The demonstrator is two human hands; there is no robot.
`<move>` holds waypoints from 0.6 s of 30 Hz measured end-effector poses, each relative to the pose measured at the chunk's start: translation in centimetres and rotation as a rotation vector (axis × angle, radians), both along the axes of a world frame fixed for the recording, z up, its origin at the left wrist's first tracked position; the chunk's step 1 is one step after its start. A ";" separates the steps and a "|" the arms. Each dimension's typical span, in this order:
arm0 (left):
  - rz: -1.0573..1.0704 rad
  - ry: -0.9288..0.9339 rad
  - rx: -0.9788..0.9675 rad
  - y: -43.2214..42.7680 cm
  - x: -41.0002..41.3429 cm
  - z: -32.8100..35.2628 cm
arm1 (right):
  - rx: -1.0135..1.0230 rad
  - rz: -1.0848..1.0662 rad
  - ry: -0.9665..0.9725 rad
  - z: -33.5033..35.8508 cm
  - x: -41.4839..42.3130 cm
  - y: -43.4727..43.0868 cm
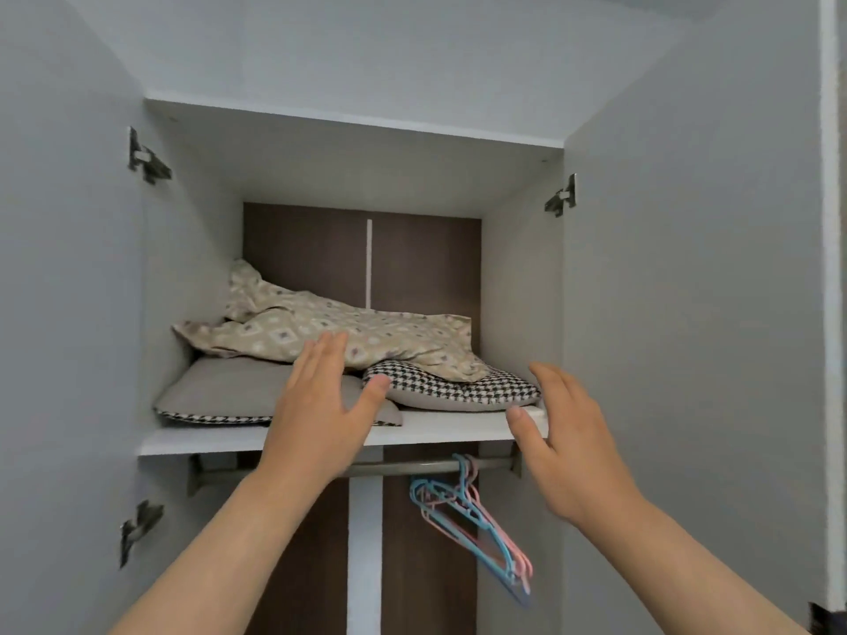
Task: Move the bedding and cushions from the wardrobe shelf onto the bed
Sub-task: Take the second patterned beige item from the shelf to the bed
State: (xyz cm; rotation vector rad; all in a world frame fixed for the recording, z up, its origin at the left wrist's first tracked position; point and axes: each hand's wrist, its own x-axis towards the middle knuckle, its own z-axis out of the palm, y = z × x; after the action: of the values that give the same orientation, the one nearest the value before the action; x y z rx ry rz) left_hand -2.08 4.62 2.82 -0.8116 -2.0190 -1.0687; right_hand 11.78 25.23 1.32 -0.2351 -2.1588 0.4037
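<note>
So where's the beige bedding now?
Head view, centre-left: the bedding drapes over the grey cushion and houndstooth cushion on the wardrobe shelf, behind the left hand.

You reach up with both bare arms, well apart. Your left hand [316, 414] is lifted with its back toward you, fingers [323, 359] straight and close together, thumb spread wide to the right. Your right hand [566, 451] hovers slightly lower, fingers loosely extended, holding nothing.
</note>
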 end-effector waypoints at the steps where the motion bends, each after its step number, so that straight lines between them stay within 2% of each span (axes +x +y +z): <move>1: 0.031 0.001 -0.002 -0.3 -0.8 0.1 | -0.009 0.028 0.003 0.1 -1.6 0.2; 11: 0.303 0.047 0.018 -1.2 -8.9 1.8 | 0.000 0.259 0.072 2.4 -16.2 1.9; 18: 0.345 0.055 -0.005 0.6 -15.7 2.6 | -0.003 0.283 0.061 2.1 -24.2 4.1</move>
State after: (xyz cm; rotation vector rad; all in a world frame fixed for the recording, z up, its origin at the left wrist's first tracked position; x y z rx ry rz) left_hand -17.75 5.24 5.39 -0.4645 -2.0222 -0.8350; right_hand -12.38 29.33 3.45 0.0832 -2.1366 0.5668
